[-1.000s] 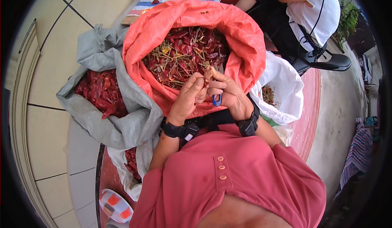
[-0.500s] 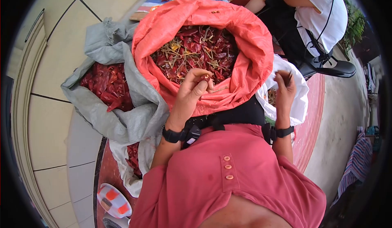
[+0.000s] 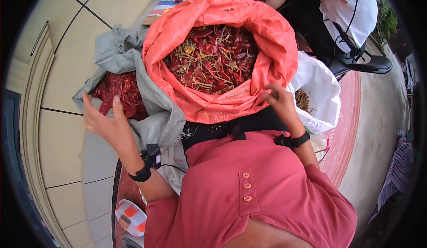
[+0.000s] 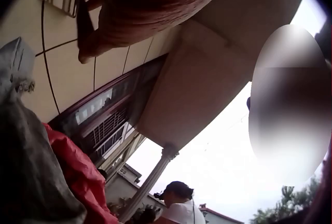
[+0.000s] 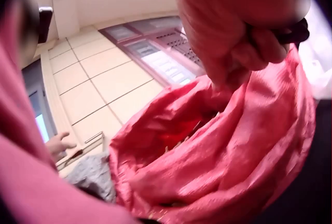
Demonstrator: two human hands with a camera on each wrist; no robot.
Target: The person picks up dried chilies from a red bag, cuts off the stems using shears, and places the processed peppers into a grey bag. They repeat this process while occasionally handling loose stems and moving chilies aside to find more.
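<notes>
Red pepper strip (image 3: 106, 104): beside the left hand (image 3: 104, 122), over the opening of the gray sack (image 3: 161, 130); whether the fingers touch it, I cannot tell.
Left grip: thumb and fingers spread wide apart, palm over the near side of that sack.
Right grip: the right hand (image 3: 284, 106) has its fingers curled around a small dark object (image 5: 294, 32), part of which sticks out; it is too blurred to identify.
Right fingertips: close to the rim of the coral sack; contact cannot be told.
Gray sack: at the person's left, filled with red peppers (image 3: 130, 99).
Coral sack (image 3: 213, 110): wide open in front of the person, rim rolled outward, holding a mix of red peppers and dry stems (image 3: 213, 63).
White sack (image 3: 328, 114): to the right of the coral one, with a small heap of brown stems (image 3: 304, 101) inside.
Black wrist straps: one on the left wrist (image 3: 141, 172), one on the right (image 3: 300, 140).
Rose shirt (image 3: 275, 181): worn by the person, three buttons down the front.
Orange-and-white dish (image 3: 130, 218): low on the left, near the shirt.
Seated person (image 3: 349, 14): upper right, in a white top and black bottoms.
</notes>
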